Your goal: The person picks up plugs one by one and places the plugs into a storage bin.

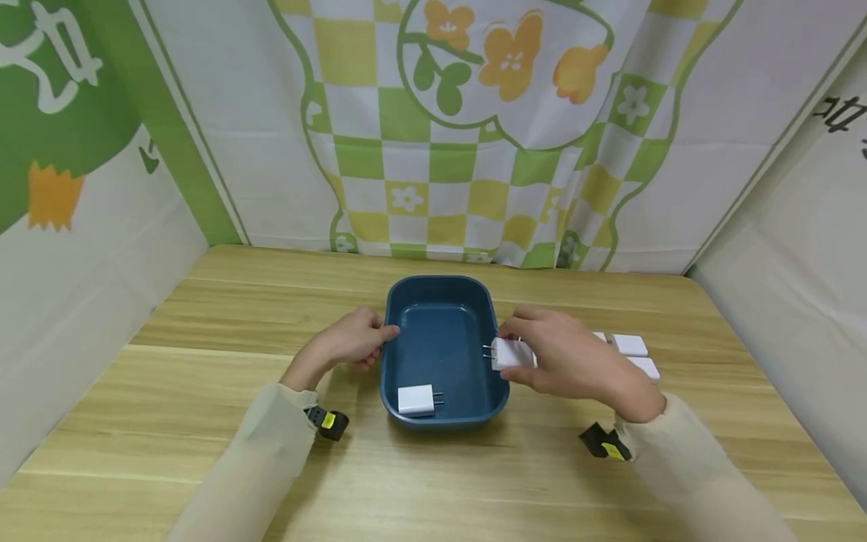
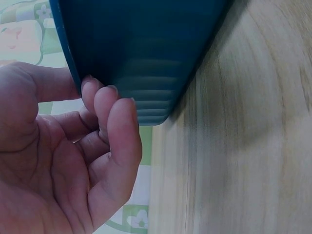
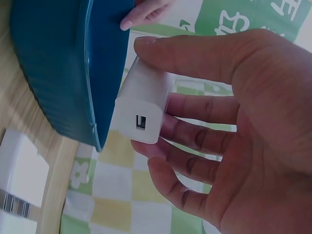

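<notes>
A dark blue plastic bin stands on the table, and one white USB charger lies in its near left corner with its prongs to the right. My left hand pinches the bin's left rim, thumb over the edge and fingers bent against the outer wall, as the left wrist view shows. Over the bin's right rim, my right hand holds another white charger between thumb and fingers, prongs toward the bin. Its USB port faces the camera in the right wrist view.
Several more white chargers lie on the wooden table to the right of the bin, partly hidden behind my right hand. A patterned curtain hangs at the table's back edge, with cloth walls on both sides.
</notes>
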